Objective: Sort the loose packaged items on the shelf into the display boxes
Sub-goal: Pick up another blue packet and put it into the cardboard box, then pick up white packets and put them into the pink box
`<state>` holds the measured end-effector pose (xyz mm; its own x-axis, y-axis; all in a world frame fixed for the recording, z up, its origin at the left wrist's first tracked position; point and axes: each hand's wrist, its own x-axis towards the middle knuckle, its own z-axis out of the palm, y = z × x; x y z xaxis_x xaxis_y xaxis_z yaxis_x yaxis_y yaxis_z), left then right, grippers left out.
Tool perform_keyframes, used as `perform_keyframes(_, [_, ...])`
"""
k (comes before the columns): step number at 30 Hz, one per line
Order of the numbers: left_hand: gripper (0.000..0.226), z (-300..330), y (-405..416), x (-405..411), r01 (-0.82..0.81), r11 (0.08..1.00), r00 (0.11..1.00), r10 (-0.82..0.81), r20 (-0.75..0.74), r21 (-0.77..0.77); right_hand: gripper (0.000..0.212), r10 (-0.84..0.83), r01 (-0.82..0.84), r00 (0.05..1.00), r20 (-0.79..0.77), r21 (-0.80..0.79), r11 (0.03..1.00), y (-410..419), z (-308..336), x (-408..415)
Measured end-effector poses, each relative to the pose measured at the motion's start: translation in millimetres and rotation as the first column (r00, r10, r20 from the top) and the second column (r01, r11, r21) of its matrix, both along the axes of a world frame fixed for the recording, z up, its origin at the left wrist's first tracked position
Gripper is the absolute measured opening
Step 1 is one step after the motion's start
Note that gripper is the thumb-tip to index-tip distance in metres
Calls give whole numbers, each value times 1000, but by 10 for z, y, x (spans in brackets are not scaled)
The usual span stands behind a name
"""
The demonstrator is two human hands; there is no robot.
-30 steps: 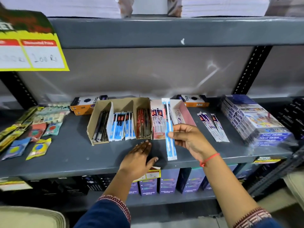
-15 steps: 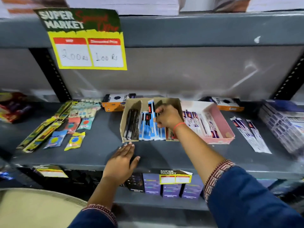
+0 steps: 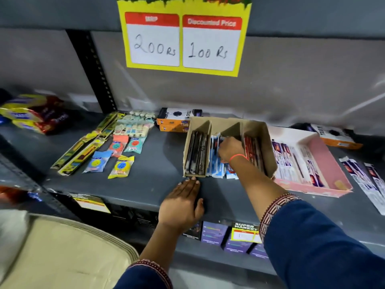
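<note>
A brown cardboard display box [image 3: 257,130] with three compartments stands on the grey shelf [image 3: 154,180]. Black packs [image 3: 196,155] fill its left slot, blue packets [image 3: 215,165] the middle one and red packs [image 3: 253,151] the right one. My right hand [image 3: 230,150] reaches into the middle slot, fingers curled around a blue packet among the others. My left hand [image 3: 181,205] lies flat on the shelf, fingertips touching the box's front left corner. A pink display box [image 3: 325,159] to the right holds purple-white packets, and loose purple-white packets [image 3: 361,178] lie beside it.
Loose yellow long packs [image 3: 83,147] and small round sachets [image 3: 119,165] lie on the shelf's left part. Orange boxes [image 3: 174,122] sit behind the brown box. A yellow price sign [image 3: 183,40] hangs above, and a black upright [image 3: 93,71] stands at the back left.
My right hand carried a blue packet from in front of the pink box into the brown box's middle slot and pushed deeper in. The left hand stayed on the shelf; the view swung left.
</note>
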<state>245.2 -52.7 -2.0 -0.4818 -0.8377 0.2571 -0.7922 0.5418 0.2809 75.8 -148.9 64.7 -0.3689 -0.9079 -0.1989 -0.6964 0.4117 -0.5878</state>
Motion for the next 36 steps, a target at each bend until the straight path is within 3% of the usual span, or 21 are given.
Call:
perform_keyframes(4, [52,18,13,-7,8,1000,1000,-8,15,18,33,-13,1,986,-168,-69,998,79,-50,2])
perform_keyframes(10, [52,-3,11,-33,-3,999,1000,3,2,37,28,32,-94,961,-276,-215,972,294,46,-20])
perform_keyframes(15, [55,-76,-2,-70,-21,1000,999,22,37,-3,28,-65,-7,987,-146,-445,896,600,183,-242])
perform_keyframes(19, [58,-185,-5,-136,-33,999,990,32,138,5,25,-179,119,982,-60,-535,836,843,216,-600])
perform_keyframes(30, [57,-115,422,-1275,372,928,916,-372,149,28,30,-359,148,900,-246,-603,784,1414,182,-1418])
perform_keyframes(36, [55,-30,500,-1861,480,875,862,-483,156,55,32,-460,249,841,-284,-551,797,1655,105,-1856])
